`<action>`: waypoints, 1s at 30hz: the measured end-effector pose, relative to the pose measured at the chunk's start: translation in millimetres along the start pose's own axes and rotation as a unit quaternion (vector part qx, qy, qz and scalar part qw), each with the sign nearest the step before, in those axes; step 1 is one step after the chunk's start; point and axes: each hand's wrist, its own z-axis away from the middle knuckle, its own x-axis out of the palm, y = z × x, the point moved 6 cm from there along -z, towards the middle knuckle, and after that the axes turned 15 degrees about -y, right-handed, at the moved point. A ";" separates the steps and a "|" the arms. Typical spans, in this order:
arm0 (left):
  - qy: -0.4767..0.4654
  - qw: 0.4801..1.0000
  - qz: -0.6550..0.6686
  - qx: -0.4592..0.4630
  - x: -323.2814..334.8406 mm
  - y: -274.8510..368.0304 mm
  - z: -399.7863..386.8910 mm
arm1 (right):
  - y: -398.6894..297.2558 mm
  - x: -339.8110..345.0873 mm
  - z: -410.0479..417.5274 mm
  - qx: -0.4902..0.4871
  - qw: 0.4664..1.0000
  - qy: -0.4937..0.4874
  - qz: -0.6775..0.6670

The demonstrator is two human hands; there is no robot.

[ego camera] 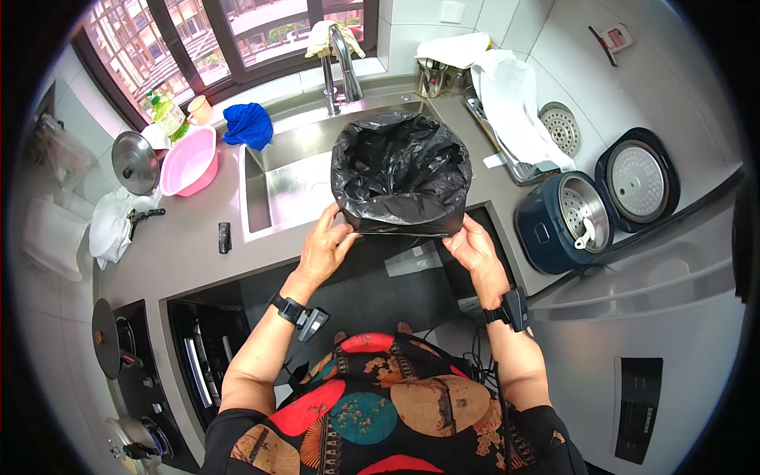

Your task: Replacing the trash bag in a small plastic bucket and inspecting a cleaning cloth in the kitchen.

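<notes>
A bin lined with a black plastic bag (401, 169) stands in front of me at the sink's near edge, its mouth facing up and the bag folded over the rim. My left hand (323, 246) pinches the bag's lower edge at the near left corner. At the near right corner, my right hand (472, 246) has its fingers on the same edge. Behind and left of the bag lies the stainless steel sink (297, 184), partly hidden by it. A small black roll (224, 237) rests on the counter to the left.
On the left counter are a pink basin (193, 163), a pot lid (135, 163) and a blue cloth (249, 126). An open rice cooker (552, 225) stands at right, near a white cloth (513, 101) over a rack. The faucet (344, 65) rises behind the sink. A hob (139, 368) lies lower left.
</notes>
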 end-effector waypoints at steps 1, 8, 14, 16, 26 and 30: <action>0.000 1.000 -0.001 -0.002 -3.2 -0.7 0.9 | 1.7 -2.3 0.0 0.012 0.997 0.053 0.050; 0.108 0.990 0.034 -0.090 -36.8 -12.5 -1.9 | -109.7 36.7 -8.0 -0.251 0.675 0.102 0.687; 0.052 0.990 -0.120 0.044 -65.3 34.7 -38.5 | -59.3 188.0 -68.3 0.040 0.439 -0.214 0.872; 0.014 0.989 -0.134 0.053 -56.5 37.9 -47.5 | -26.4 177.7 -99.8 0.185 0.336 -0.310 0.870; -0.089 0.991 -0.100 0.020 -24.5 24.1 -48.4 | 52.3 61.4 -170.5 0.576 0.034 -0.296 0.761; -0.078 0.993 -0.082 0.023 -27.1 27.1 -47.2 | 56.8 29.3 -175.5 0.631 0.002 -0.243 0.737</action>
